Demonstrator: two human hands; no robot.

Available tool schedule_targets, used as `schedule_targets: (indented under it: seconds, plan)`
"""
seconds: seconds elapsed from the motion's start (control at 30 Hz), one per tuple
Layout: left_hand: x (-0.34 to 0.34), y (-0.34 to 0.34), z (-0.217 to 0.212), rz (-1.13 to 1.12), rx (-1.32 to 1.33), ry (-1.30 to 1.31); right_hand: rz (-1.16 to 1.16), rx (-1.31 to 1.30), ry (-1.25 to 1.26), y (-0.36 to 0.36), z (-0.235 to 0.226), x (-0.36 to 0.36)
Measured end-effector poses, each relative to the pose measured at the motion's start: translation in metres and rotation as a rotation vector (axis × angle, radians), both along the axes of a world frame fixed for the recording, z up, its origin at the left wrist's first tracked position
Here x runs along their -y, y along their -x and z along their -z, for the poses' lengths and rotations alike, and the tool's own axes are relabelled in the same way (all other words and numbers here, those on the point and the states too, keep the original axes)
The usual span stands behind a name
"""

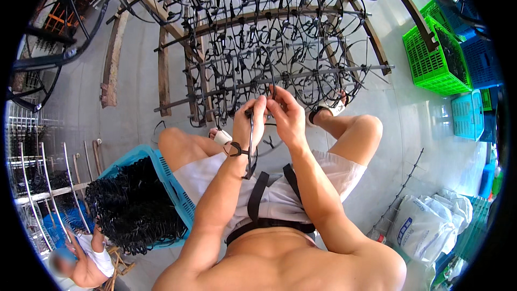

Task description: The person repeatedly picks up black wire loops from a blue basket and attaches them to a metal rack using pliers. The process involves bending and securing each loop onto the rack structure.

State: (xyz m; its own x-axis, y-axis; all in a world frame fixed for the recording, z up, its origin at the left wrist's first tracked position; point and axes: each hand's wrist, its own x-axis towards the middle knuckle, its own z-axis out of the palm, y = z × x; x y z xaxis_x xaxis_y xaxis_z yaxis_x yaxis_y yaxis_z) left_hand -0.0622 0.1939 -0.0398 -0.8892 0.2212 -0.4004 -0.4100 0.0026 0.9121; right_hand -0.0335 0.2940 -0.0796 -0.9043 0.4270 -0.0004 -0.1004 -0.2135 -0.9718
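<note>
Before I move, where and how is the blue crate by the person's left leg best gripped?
Probably take the blue crate by its right-hand rim, coming from beside the left knee: that perforated side shows bare, while heaped black pieces hide most of its left edge.

The rack [253, 20] stands in front, a filled basket [172, 184] left, crates [423, 54] right.

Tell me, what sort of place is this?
Probably a manufacturing workshop: a rack carries many black wiry parts, a light-blue crate is heaped with black strands, and a green crate stands at the right.
</note>
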Motion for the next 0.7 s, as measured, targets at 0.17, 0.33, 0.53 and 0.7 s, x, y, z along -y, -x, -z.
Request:
schedule_targets:
  seconds: [0.17, 0.33, 0.53, 0.7]
  plan:
    - [0.031, -0.019, -0.027, -0.072, 0.037, -0.139, -0.010, -0.034, 0.173, 0.010, -0.011, 0.003]
    - [0.065, -0.032, -0.039, -0.116, 0.078, -0.353, -0.086, 0.032, 0.048, 0.003, -0.027, -0.006]
    - [0.078, -0.039, -0.036, -0.119, 0.044, -0.416, -0.142, -0.040, -0.035, 0.000, -0.020, -0.006]
    - [0.091, -0.044, -0.034, -0.097, 0.025, -0.360, -0.109, -0.113, -0.220, -0.006, -0.001, -0.003]
